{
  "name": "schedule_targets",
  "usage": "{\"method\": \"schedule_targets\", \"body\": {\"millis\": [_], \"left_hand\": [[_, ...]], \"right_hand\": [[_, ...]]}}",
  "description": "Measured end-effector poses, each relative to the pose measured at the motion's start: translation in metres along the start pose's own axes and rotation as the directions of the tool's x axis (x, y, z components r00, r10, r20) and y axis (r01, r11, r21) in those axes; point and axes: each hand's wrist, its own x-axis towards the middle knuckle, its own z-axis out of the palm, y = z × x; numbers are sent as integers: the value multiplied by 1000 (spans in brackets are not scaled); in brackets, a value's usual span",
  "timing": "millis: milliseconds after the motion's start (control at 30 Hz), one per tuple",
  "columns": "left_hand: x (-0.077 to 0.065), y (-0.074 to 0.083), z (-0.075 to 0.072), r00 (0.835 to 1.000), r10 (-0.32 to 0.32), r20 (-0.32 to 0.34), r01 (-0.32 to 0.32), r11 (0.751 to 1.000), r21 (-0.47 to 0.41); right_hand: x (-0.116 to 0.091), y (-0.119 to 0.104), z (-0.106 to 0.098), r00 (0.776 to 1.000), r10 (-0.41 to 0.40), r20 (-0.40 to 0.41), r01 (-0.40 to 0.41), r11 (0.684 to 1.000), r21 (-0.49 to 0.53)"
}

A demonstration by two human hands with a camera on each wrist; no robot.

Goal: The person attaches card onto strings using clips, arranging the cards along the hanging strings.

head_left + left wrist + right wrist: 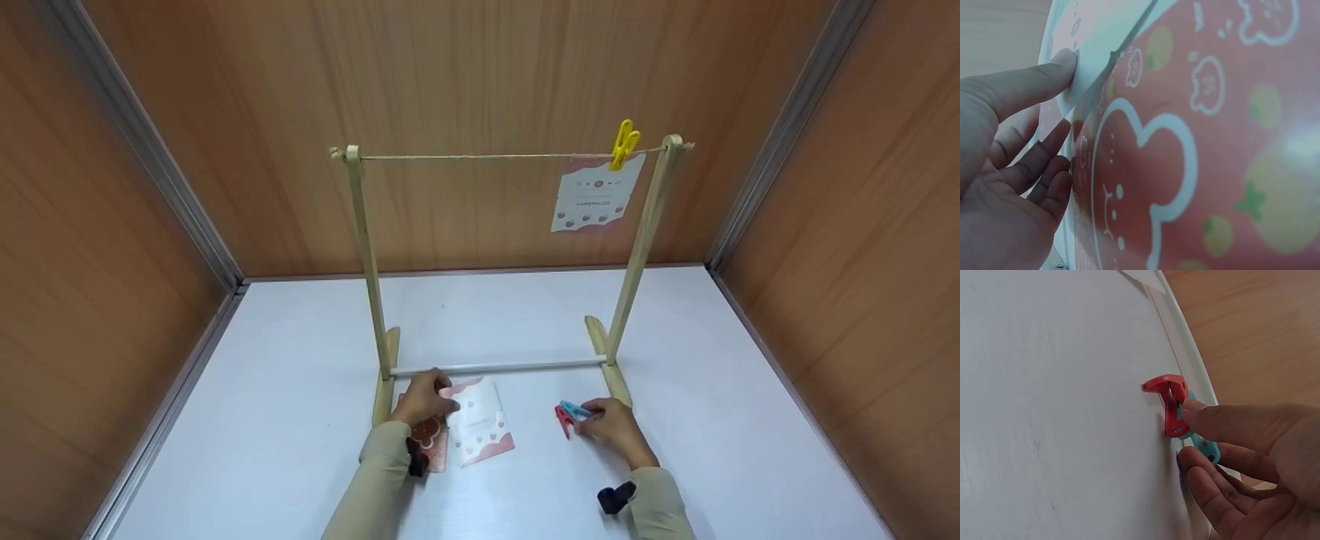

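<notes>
My left hand (425, 400) pinches the upper left corner of a white card with pink trim (480, 421), thumb on its face and fingers behind. Under that card, partly covered, lies a red card (1219, 146) printed with a white bear-like outline and yellow fruit. Over to the right, my right hand (611, 429) has thumb and fingers around a blue clothespin (575, 410). Against it on the white tabletop lies a red clothespin (1174, 410), which hides part of the blue one in the right wrist view.
A wooden frame (365, 259) stands behind the hands, with a string (480, 157) across its top and a white bar (510, 367) low down. From the string's right end hangs a white and pink card (596, 196), held by a yellow clothespin (624, 146). Wooden panels enclose three sides.
</notes>
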Motion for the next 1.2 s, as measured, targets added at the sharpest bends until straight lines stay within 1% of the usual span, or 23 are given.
{"method": "schedule_targets", "body": {"millis": [100,333,433,500,600,667,733,933,1100,1200], "left_hand": [[0,0,0,1000,20,-2,-20,1000,-9],[0,3,0,995,100,-18,-101,994,-47],[1,5,-1,994,107,-23,-109,992,-66],[1,7,-1,995,93,-17,-95,992,-89],[1,9,-1,999,54,5,-53,989,-141],[1,11,-1,999,28,17,-24,983,-181],[1,12,-1,1000,16,18,-11,976,-216],[0,16,-1,1000,0,-10,-3,958,-287],[-1,19,-1,1000,-7,-7,4,938,-347],[-1,20,0,1000,-8,-2,7,919,-394]], "right_hand": [[0,-1,-1,1000,-9,13,9,1000,-15],[-1,-1,-2,998,-54,19,54,998,-34],[-1,-2,-2,998,-62,12,63,997,-35],[-1,-3,-2,998,-60,10,61,998,-35],[-1,-3,-3,998,-62,-5,62,997,-48],[-1,-4,-4,998,-59,-17,58,997,-57],[-1,-4,-4,997,-67,-30,65,996,-68],[1,-6,-6,996,-70,-61,66,995,-73],[0,-8,-7,995,-65,-73,61,997,-54],[-1,-11,-8,995,-62,-79,61,998,-21]]}}
